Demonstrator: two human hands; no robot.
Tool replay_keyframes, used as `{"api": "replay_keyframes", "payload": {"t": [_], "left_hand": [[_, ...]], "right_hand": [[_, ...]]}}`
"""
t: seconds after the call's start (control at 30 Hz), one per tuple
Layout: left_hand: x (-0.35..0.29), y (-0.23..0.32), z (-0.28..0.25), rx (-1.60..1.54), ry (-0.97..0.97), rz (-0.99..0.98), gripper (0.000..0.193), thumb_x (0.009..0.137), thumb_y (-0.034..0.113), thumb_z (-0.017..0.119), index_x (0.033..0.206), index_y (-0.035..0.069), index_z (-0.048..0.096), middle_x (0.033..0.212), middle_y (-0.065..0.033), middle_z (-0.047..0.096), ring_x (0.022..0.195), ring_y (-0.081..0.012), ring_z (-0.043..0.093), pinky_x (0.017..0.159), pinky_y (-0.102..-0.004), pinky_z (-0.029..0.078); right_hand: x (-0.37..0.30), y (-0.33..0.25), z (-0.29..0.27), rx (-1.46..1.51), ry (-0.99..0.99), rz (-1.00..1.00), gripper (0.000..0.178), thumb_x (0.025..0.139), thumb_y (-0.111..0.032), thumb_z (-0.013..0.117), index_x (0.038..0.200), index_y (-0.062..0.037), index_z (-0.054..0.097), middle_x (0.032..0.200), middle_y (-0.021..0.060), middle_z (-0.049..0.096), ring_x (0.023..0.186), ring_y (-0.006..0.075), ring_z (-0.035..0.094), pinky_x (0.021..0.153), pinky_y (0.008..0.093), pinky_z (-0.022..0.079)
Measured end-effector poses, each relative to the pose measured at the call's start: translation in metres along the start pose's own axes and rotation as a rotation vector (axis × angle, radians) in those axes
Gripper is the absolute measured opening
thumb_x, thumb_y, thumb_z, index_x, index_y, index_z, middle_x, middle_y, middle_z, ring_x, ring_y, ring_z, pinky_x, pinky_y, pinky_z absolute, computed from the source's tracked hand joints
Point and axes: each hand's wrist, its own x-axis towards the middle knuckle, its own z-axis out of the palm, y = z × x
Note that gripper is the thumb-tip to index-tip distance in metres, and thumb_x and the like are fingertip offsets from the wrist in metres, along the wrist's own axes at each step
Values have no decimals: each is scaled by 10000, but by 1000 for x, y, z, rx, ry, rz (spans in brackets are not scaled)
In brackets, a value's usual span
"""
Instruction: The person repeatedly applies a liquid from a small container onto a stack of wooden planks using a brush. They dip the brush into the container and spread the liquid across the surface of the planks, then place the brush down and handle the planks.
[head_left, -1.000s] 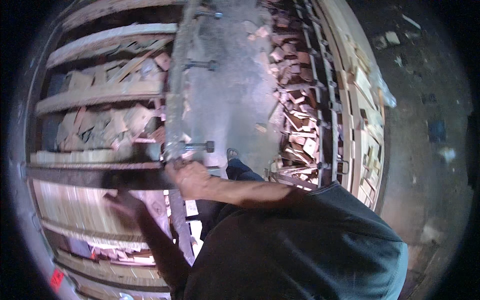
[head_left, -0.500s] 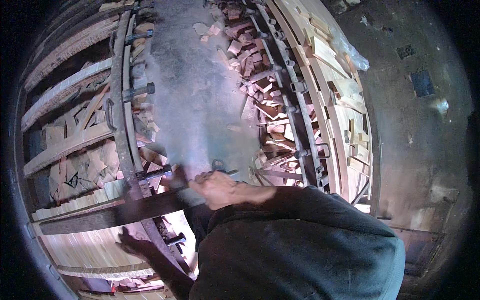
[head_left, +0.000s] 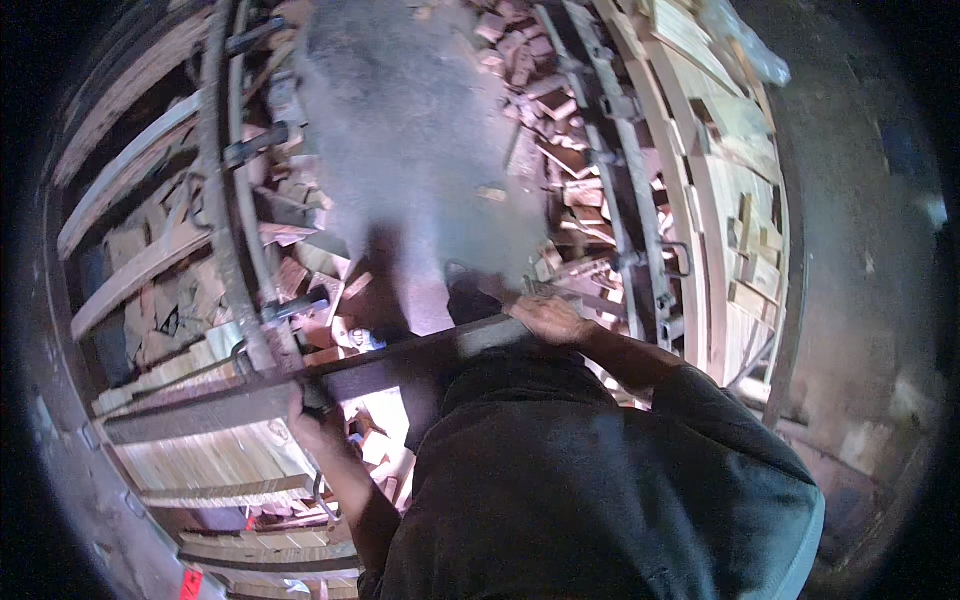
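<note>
A long, dark, flat bar (head_left: pixel 425 357) lies slantwise in front of my body. Its left part crosses the clamp rack at the left, over the row of pale wood strips (head_left: pixel 225 458). My right hand (head_left: pixel 550 318) is closed around the bar's right end, with the knuckles up. My left hand (head_left: pixel 316 420) grips the lower edge farther left, beside the rack's upright metal rail (head_left: pixel 232 230); some of its fingers are hidden behind the bar. Whether the bar is metal or dark wood, I cannot tell.
Threaded clamp screws (head_left: pixel 292 308) stick out from the left rail. Wood offcuts (head_left: pixel 570 160) are heaped along another clamp rail (head_left: pixel 625 190) at the right. Beyond that rail, pale boards (head_left: pixel 735 150) are stacked. A grey floor strip (head_left: pixel 400 150) runs between the racks.
My right hand has moved right and away from me with the bar's end. The left hand, open below the bar before, is now closed on it. The whole view has shifted somewhat.
</note>
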Motion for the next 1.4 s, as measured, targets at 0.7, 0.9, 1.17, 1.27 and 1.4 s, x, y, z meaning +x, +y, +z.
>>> {"api": "replay_keyframes", "payload": {"t": [0.7, 0.9, 1.17, 1.27, 1.4], "left_hand": [[-120, -44, 68, 581, -279, 97, 277, 947, 153, 557, 1157, -21, 608, 1044, -125, 663, 976, -240, 624, 920, -353, 481], [-84, -31, 68, -61, -328, 3, 316, 950, 213, 558, 1132, -42, 600, 1071, -147, 658, 1000, -253, 641, 895, -372, 515], [-136, -83, 99, -103, -239, -343, 390, 917, 279, 621, 1167, -14, 564, 1037, -143, 641, 1015, -305, 613, 938, -424, 489], [-144, -85, 93, -105, -318, -460, 393, 925, 295, 609, 1165, -13, 563, 1072, -136, 637, 1036, -308, 603, 952, -440, 479], [-143, -105, 78, -105, -417, -516, 346, 920, 281, 623, 1126, 6, 577, 1061, -122, 638, 1022, -277, 609, 943, -432, 486]], "right_hand": [[-114, -69, 41, 120, 148, 224, 450, 861, -165, 579, 1304, -99, 529, 1048, 226, 613, 981, 404, 612, 860, 452, 480], [-175, -68, 0, 231, 128, 286, 426, 853, -86, 537, 1279, -84, 530, 963, 200, 584, 919, 404, 575, 800, 477, 446], [-266, -69, 9, 192, 146, 460, 689, 641, -246, 834, 1210, -9, 524, 966, 225, 561, 934, 430, 561, 809, 485, 453], [-319, -56, 48, 180, 151, 506, 753, 524, -242, 859, 1153, 3, 526, 975, 230, 557, 949, 444, 551, 816, 491, 449], [-344, -76, 43, 201, -40, 689, 760, 487, -272, 864, 1114, -2, 531, 977, 235, 560, 931, 458, 553, 784, 511, 440]]}}
